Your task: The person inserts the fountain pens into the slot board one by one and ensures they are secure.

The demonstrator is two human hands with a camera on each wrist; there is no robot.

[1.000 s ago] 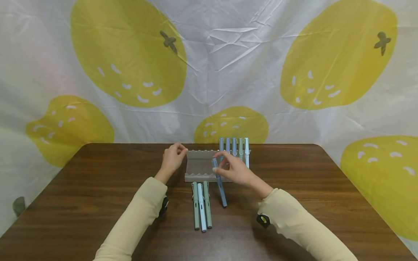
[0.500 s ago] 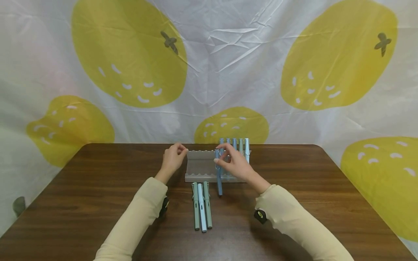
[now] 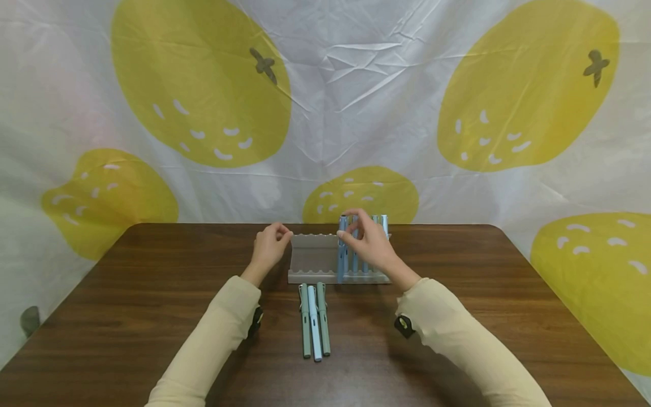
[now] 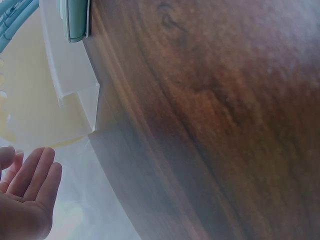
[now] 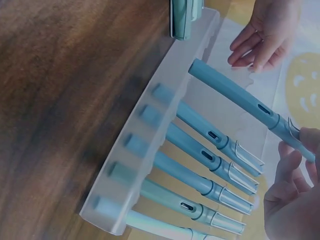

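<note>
My right hand [image 3: 370, 242] pinches a blue fountain pen [image 5: 232, 94] near its capped end. The pen stands nearly upright in front of the clear pen rack [image 3: 311, 277], its lower end by the front lip. In the right wrist view it lies apart from the row of pens in the rack, among them a green pen [image 5: 165, 196] and a pale blue pen [image 5: 157, 224]. At the rack's upper left corner, my left hand [image 3: 269, 247] holds the edge between thumb and fingers; the contact is partly hidden in the left wrist view.
Two green pens, one a left green pen [image 3: 305, 325], and a light blue pen [image 3: 315, 328] between them lie on the brown table [image 3: 203, 362] before the rack. Behind the table hangs a white cloth [image 3: 325, 130] printed with lemons.
My right hand has lifted the blue pen up and away from me, from a slant over the table to nearly upright at the rack. The left hand stays at the rack's corner.
</note>
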